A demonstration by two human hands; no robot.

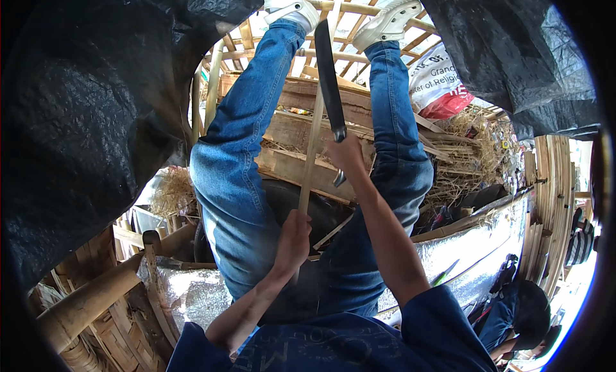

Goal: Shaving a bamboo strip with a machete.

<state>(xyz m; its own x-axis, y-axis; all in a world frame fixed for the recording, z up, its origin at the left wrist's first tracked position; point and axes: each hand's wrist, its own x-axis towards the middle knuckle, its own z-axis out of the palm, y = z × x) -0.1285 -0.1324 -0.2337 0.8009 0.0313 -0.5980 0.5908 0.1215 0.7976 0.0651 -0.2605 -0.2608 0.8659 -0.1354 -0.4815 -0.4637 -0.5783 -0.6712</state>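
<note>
My left hand (pixel 293 236) grips the near end of a long thin bamboo strip (pixel 312 141) that runs away from me between my knees. A large dark-bladed knife (pixel 329 83) is held in my right hand (pixel 347 155); its blade points away and lies right beside the strip. My legs in blue jeans (pixel 234 147) stretch out on both sides, with white shoes (pixel 389 19) resting on a bamboo frame (pixel 350 8) at the far end.
Wooden planks (pixel 295 160) and straw (pixel 468 141) lie under my legs. Black plastic sheeting (pixel 96 102) hangs at left and upper right. Thick bamboo poles (pixel 90 298) are at lower left, silver foil sheeting (pixel 475 244) and stacked bamboo strips (pixel 555 179) at right, near a printed sack (pixel 439 83).
</note>
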